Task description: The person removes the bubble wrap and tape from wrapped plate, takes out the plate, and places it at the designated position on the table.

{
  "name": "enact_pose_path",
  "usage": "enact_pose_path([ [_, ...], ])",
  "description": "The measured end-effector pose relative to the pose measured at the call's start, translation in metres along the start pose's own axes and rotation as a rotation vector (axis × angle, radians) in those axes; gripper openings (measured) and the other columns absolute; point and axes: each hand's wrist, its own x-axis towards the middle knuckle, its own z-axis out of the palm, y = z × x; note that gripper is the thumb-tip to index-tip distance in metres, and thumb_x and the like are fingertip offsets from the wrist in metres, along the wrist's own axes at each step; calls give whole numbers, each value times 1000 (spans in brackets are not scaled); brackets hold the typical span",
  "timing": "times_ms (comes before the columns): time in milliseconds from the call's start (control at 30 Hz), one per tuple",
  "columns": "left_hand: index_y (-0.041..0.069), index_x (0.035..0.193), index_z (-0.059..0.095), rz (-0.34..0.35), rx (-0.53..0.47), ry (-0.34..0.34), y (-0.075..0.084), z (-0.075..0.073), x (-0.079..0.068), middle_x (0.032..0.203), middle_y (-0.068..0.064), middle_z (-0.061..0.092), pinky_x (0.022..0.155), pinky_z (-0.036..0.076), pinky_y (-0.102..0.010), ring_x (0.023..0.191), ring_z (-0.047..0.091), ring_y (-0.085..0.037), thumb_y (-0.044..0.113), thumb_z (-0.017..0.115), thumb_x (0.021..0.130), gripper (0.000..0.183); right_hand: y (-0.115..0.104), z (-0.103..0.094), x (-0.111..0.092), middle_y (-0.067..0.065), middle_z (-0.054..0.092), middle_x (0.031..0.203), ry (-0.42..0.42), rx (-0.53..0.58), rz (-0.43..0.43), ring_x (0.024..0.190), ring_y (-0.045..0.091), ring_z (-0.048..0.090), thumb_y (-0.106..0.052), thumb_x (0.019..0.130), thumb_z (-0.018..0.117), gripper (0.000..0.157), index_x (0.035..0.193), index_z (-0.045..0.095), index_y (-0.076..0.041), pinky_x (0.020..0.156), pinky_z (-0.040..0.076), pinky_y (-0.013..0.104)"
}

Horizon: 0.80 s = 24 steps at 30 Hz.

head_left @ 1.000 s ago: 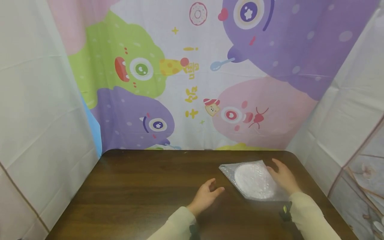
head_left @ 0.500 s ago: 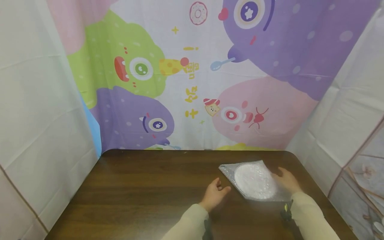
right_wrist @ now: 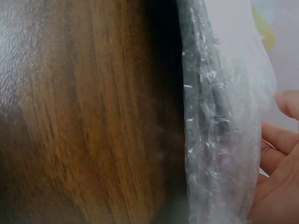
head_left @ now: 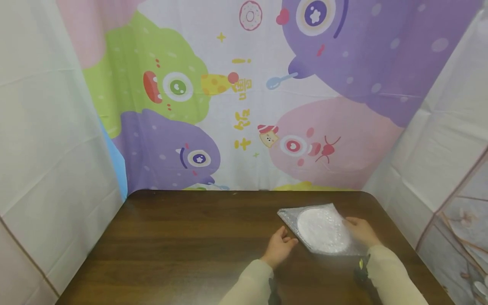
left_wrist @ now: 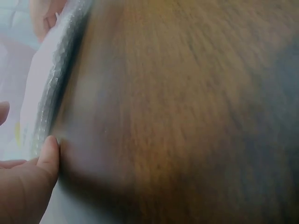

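Observation:
A flat bubble-wrap pouch [head_left: 291, 216] lies on the right part of the dark wooden table, with a round white disc [head_left: 322, 228] showing through it. My right hand [head_left: 362, 231] is at the pouch's right edge, its curled fingers holding the wrap there. In the right wrist view those fingers [right_wrist: 280, 140] are partly behind the clear wrap. Beside the pouch's left edge is my left hand [head_left: 280, 248], thumb and fingers apart and loosely bent. The left wrist view has a fingertip of it close to the wrap's edge [left_wrist: 51, 93]; contact is hard to tell.
The brown wood-grain table [head_left: 183, 241] spreads out to the left of both hands. Behind it hangs a white cloth [head_left: 244, 169] printed with cartoon monsters. Pale panels [head_left: 446, 169] stand along the sides.
My left hand has moved right, up to the pouch's left edge. The right hand's fingers have drawn in at the right edge. The pouch has stayed in nearly the same place.

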Motion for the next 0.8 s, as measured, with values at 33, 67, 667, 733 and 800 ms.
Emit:
enact_pose_path([
  [33,-20,141,32,-2,-5,-8,0,0,0,141,-38,43,99,52,-46,122,55,-46,8,65,90,67,0,0,0,38,40,143,-1,8,6,132,55,37,-34,105,38,60,138,40,16,111,31,63],
  [67,-20,141,32,-3,-9,-16,1,0,0,142,-38,43,100,52,-46,123,54,-46,8,65,90,67,-1,0,-1,37,40,142,0,14,10,132,55,38,-34,105,38,60,138,41,16,111,32,63],
  [667,-16,144,32,14,-156,-64,1,3,-2,144,-37,41,106,47,-49,128,52,-44,3,57,93,60,-6,9,-5,35,51,135,17,37,-45,125,52,48,-30,104,45,51,132,50,13,105,40,61],
  [733,-17,143,33,5,-172,-33,0,3,-3,143,-36,43,105,48,-48,125,55,-43,3,57,92,59,-7,11,-6,34,52,134,15,45,-49,124,51,49,-30,104,45,51,131,51,12,104,41,60],
  [800,-17,141,35,13,-173,1,0,3,-4,140,-36,46,103,49,-48,123,57,-42,3,57,91,58,-9,13,-6,34,53,134,13,61,-52,125,50,49,-29,103,46,50,131,52,12,105,41,60],
])
